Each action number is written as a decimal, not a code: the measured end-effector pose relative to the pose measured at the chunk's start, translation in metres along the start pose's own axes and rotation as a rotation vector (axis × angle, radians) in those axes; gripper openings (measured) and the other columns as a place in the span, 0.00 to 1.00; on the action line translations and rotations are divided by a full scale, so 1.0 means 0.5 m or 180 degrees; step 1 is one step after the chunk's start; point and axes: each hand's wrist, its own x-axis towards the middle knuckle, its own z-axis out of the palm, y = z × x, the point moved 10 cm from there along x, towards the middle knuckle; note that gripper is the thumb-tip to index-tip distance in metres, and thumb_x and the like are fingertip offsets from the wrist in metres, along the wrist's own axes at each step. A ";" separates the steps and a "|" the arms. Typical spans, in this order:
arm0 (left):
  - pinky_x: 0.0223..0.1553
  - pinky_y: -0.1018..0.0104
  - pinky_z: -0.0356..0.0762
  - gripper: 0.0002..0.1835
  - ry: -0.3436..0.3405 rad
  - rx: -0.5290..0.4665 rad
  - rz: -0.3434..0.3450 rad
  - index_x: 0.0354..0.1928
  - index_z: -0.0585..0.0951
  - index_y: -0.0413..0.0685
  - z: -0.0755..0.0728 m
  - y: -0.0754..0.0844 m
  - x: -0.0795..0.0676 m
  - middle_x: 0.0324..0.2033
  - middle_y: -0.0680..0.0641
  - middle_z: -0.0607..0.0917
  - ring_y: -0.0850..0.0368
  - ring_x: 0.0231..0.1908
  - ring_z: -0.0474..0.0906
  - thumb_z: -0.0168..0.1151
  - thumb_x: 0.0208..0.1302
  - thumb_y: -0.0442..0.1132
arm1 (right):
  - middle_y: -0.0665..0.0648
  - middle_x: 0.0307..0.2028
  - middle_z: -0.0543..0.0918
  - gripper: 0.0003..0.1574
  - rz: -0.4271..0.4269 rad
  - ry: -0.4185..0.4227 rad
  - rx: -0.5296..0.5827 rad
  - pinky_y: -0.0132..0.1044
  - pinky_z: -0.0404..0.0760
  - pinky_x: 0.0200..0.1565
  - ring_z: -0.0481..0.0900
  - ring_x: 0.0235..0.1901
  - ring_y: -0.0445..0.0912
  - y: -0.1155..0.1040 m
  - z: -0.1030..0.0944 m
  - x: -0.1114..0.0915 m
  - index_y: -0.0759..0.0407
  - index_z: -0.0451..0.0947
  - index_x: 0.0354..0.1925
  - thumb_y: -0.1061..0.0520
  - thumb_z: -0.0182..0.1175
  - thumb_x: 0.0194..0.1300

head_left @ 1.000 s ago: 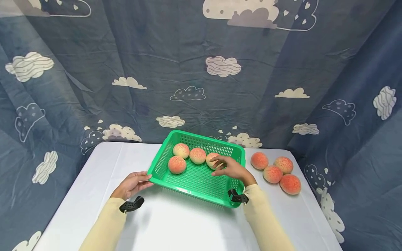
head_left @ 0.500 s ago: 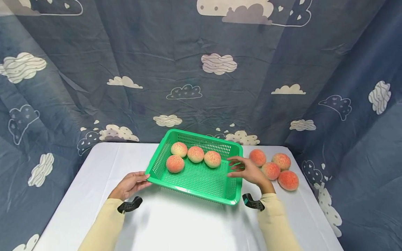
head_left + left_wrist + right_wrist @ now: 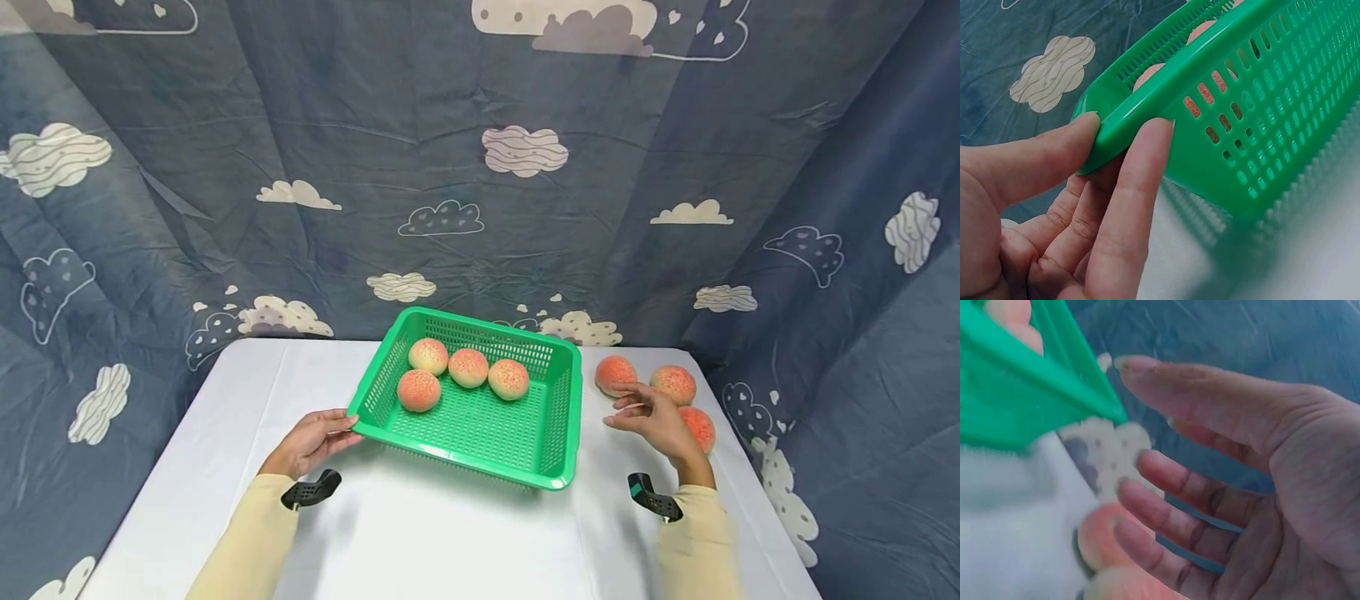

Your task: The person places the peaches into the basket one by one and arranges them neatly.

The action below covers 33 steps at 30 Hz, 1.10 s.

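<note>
My left hand (image 3: 309,444) pinches the near left corner of a green slotted plastic basket (image 3: 558,481), thumb on the rim and fingers beneath, as the left wrist view shows closely. Inside the basket several peaches, pinkish orange with yellow, sit toward the back left; one is a redder peach (image 3: 418,391). My right hand (image 3: 662,423) hovers right of the basket over the loose peaches, fingers spread and holding nothing. Around it show a peach (image 3: 615,373) at the back, a speckled peach (image 3: 673,384) and a red peach (image 3: 698,428) partly covered by the hand.
A white-covered table (image 3: 450,542) carries everything. Behind it and along both sides hangs a dark blue curtain (image 3: 345,108) with cloud prints. The basket's back edge lies near the table's far edge.
My right hand has moved right, from above a peach in the basket, out over the rim to the loose peaches, now covering one of them. The left hand keeps its grip on the basket.
</note>
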 end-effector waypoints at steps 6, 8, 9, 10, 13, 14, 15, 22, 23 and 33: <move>0.46 0.68 0.85 0.16 -0.0037 -0.0020 0.0010 0.56 0.68 0.26 0.000 0.002 0.001 0.33 0.48 0.83 0.59 0.35 0.83 0.53 0.71 0.29 | 0.69 0.51 0.75 0.39 0.0296 0.0436 -0.0156 0.26 0.81 0.34 0.75 0.42 0.48 0.064 -0.063 -0.017 0.67 0.67 0.63 0.58 0.70 0.58; 0.46 0.68 0.85 0.14 -0.0054 -0.0037 0.0017 0.54 0.68 0.27 0.000 0.003 0.001 0.33 0.48 0.83 0.59 0.34 0.83 0.52 0.71 0.29 | 0.68 0.50 0.76 0.38 0.0372 0.0640 -0.0174 0.26 0.80 0.31 0.75 0.39 0.43 0.082 -0.086 -0.026 0.67 0.68 0.63 0.59 0.70 0.57; 0.46 0.68 0.85 0.14 -0.0065 -0.0045 0.0022 0.54 0.69 0.27 0.001 0.004 0.002 0.33 0.48 0.83 0.59 0.34 0.83 0.52 0.71 0.29 | 0.68 0.50 0.76 0.37 0.0421 0.0748 -0.0177 0.25 0.80 0.30 0.75 0.37 0.40 0.092 -0.097 -0.031 0.67 0.69 0.62 0.59 0.70 0.57; 0.46 0.68 0.85 0.13 -0.0070 -0.0051 0.0023 0.54 0.68 0.27 0.001 0.004 0.002 0.33 0.48 0.83 0.59 0.34 0.83 0.52 0.71 0.28 | 0.68 0.50 0.76 0.37 0.0465 0.0845 -0.0171 0.25 0.79 0.30 0.74 0.36 0.38 0.100 -0.108 -0.035 0.67 0.69 0.61 0.58 0.71 0.57; 0.46 0.68 0.85 0.14 -0.0077 -0.0044 0.0021 0.54 0.68 0.26 0.003 0.004 0.002 0.33 0.48 0.83 0.59 0.34 0.83 0.52 0.71 0.28 | 0.67 0.49 0.76 0.37 0.0614 0.1124 -0.0128 0.23 0.78 0.30 0.73 0.34 0.35 0.128 -0.138 -0.048 0.66 0.70 0.60 0.55 0.72 0.55; 0.46 0.68 0.85 0.15 -0.0074 -0.0044 0.0018 0.55 0.68 0.26 0.003 0.004 0.002 0.33 0.48 0.83 0.59 0.34 0.83 0.52 0.71 0.28 | 0.66 0.49 0.76 0.38 0.0674 0.1203 -0.0099 0.23 0.77 0.31 0.72 0.35 0.36 0.139 -0.146 -0.050 0.66 0.71 0.59 0.54 0.73 0.55; 0.46 0.68 0.85 0.15 -0.0071 -0.0041 0.0013 0.55 0.67 0.26 0.003 0.004 0.001 0.33 0.48 0.83 0.59 0.34 0.83 0.52 0.71 0.28 | 0.65 0.49 0.76 0.38 0.0727 0.1280 -0.0107 0.24 0.76 0.32 0.72 0.36 0.38 0.149 -0.154 -0.052 0.66 0.71 0.59 0.54 0.73 0.54; 0.46 0.68 0.85 0.14 -0.0082 -0.0063 -0.0002 0.54 0.68 0.26 0.001 0.003 0.001 0.33 0.48 0.83 0.59 0.35 0.83 0.52 0.71 0.29 | 0.66 0.57 0.70 0.42 0.1073 0.1455 -0.0105 0.50 0.80 0.44 0.69 0.52 0.57 0.221 -0.178 -0.046 0.64 0.69 0.61 0.52 0.75 0.52; 0.46 0.68 0.85 0.14 -0.0074 -0.0077 -0.0002 0.53 0.69 0.27 0.001 0.002 0.001 0.33 0.47 0.83 0.59 0.34 0.83 0.52 0.71 0.28 | 0.67 0.59 0.69 0.43 0.1100 0.1419 -0.0125 0.54 0.78 0.50 0.67 0.55 0.59 0.227 -0.178 -0.045 0.63 0.68 0.62 0.53 0.74 0.53; 0.46 0.67 0.85 0.12 -0.0057 -0.0094 0.0003 0.52 0.69 0.28 -0.004 -0.002 0.005 0.33 0.47 0.83 0.58 0.35 0.83 0.52 0.71 0.28 | 0.73 0.65 0.61 0.41 0.1130 0.1416 -0.0295 0.62 0.68 0.59 0.62 0.59 0.66 0.272 -0.178 -0.030 0.69 0.64 0.64 0.63 0.67 0.54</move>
